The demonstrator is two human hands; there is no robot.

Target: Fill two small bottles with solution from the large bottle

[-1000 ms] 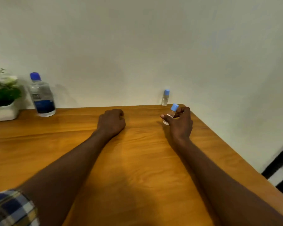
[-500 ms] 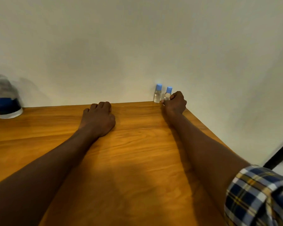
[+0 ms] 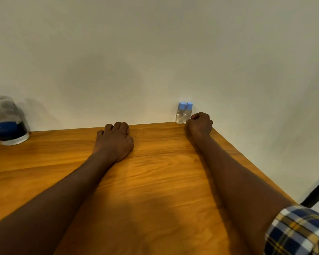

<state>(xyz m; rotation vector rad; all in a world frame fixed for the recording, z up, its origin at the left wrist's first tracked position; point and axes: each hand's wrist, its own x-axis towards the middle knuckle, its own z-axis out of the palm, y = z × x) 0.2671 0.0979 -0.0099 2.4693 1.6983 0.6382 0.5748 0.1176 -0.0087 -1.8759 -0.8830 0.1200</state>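
Two small bottles stood upright at the far edge of the tabletop (image 3: pixel 155 181), close to its far right corner and against the wall (image 3: pixel 155 52). The left small bottle (image 3: pixel 180 115) and the right small bottle (image 3: pixel 188 114) touched side by side, long axes vertical, blue caps pointing up, clear liquid showing inside both. The right hand (image 3: pixel 200 124) rested just beside the right small bottle, its fingers curled into a loose fist; its knuckles hid the bottle's lower right part, so I cannot tell whether the fingers gripped that bottle or merely lay against it. The left hand (image 3: pixel 116 142) lay knuckles-up on the tabletop near the middle of the far edge, fingers curled under and holding nothing. The large bottle (image 3: pixel 6 118) stood upright near the far left corner, well apart from both hands, its blue cap on and pointing up, a dark blue label round its lower part. A plaid sleeve (image 3: pixel 300 232) showed on the right arm at the near right.
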